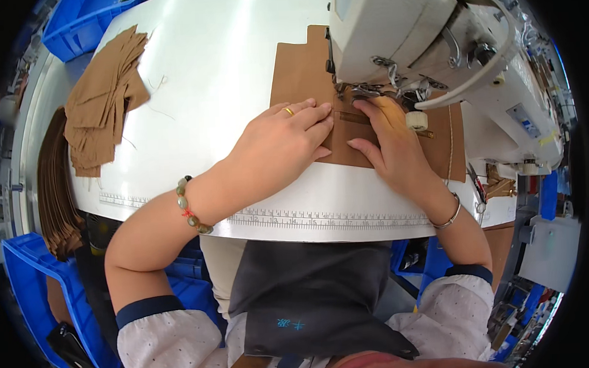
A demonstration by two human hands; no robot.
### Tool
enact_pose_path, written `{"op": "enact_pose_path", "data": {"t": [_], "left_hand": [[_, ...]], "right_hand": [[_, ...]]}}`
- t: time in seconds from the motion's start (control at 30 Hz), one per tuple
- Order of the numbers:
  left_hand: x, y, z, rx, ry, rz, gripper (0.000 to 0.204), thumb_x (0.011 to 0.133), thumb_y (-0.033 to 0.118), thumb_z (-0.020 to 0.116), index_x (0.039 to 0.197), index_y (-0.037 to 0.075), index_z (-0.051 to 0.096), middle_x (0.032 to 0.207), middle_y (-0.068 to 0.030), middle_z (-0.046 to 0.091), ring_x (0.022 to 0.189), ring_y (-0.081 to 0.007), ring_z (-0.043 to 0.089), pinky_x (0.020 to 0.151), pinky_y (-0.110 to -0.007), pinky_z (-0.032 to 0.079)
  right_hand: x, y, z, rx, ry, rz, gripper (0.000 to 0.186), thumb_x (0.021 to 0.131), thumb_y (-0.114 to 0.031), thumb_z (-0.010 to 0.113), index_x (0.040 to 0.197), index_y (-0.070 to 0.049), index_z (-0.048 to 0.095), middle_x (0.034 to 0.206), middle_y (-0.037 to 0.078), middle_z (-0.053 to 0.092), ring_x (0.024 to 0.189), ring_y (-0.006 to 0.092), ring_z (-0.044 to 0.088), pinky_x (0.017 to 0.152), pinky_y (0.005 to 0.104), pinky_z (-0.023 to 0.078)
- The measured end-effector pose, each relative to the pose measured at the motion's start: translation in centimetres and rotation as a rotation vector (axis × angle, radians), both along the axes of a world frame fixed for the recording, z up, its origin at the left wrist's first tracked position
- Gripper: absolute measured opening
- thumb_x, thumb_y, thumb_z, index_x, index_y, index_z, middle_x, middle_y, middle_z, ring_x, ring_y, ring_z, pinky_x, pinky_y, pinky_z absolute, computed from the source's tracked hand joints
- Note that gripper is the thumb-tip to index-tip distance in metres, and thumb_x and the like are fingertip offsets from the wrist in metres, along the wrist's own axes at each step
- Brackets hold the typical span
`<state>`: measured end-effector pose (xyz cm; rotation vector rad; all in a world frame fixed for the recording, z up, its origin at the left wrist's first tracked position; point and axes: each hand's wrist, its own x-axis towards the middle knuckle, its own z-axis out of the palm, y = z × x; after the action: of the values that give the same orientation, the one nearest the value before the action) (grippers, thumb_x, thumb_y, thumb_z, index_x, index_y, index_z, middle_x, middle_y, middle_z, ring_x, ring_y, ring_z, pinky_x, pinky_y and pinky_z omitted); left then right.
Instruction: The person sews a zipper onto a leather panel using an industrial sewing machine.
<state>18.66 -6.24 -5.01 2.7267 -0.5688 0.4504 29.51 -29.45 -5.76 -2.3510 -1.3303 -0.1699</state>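
We see a person seated at a white sewing table [225,63], both forearms coming up from the lower edge toward a white industrial sewing machine [406,31] at the upper right. A flat piece of brown fabric [300,77] lies on the table and runs in under the machine's head, reaching out again on the right side. The left hand [283,142] rests palm down on the fabric's left part, fingers stretched out flat and pressed together, grasping nothing, their tips pointing toward the needle area. The right hand [390,138] lies just beside it on the same fabric, also open and flat, with its fingertips at the presser foot [362,91] and its thumb spread toward the left hand. Between the two hands a narrow darker strip [354,117] shows on the fabric. A bead bracelet [190,207] circles the left wrist and a thin metal bangle [450,214] the right. At the table's far left lies a loose heap of brown fabric pieces [103,103], well apart from the hands, with a second stack [55,192] hanging off the table's left edge. Blue plastic bins [81,26] stand at the upper left and lower left, and a printed ruler strip [321,219] runs along the table's near edge.
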Motion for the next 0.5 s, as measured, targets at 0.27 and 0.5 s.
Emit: {"op": "enact_pose_path", "data": {"t": [0.27, 0.5], "left_hand": [[0.5, -0.5, 0.5, -0.003, -0.01, -0.004, 0.044, 0.09, 0.024, 0.077, 0.128, 0.004, 0.07, 0.136, -0.0106, 0.068, 0.128, -0.0299, 0.064, 0.104, -0.039, 0.054], [1.1, -0.4, 0.1, -0.004, -0.008, 0.027, 0.045, 0.091, 0.024, 0.077, 0.131, 0.005, 0.069, 0.138, -0.0105, 0.067, 0.129, -0.0295, 0.063, 0.103, -0.039, 0.055]], "right_hand": [[0.5, -1.4, 0.3, -0.248, -0.038, -0.04, 0.067, 0.105, -0.051, 0.054, 0.156, -0.01, 0.046, 0.144, 0.017, 0.054, 0.149, 0.0444, 0.035, 0.118, 0.0749, 0.016], [1.3, -1.2, 0.1, -0.256, -0.066, -0.038, 0.062, 0.105, -0.053, 0.053, 0.146, -0.007, 0.056, 0.144, 0.02, 0.053, 0.15, 0.045, 0.034, 0.117, 0.0769, 0.017]]}}
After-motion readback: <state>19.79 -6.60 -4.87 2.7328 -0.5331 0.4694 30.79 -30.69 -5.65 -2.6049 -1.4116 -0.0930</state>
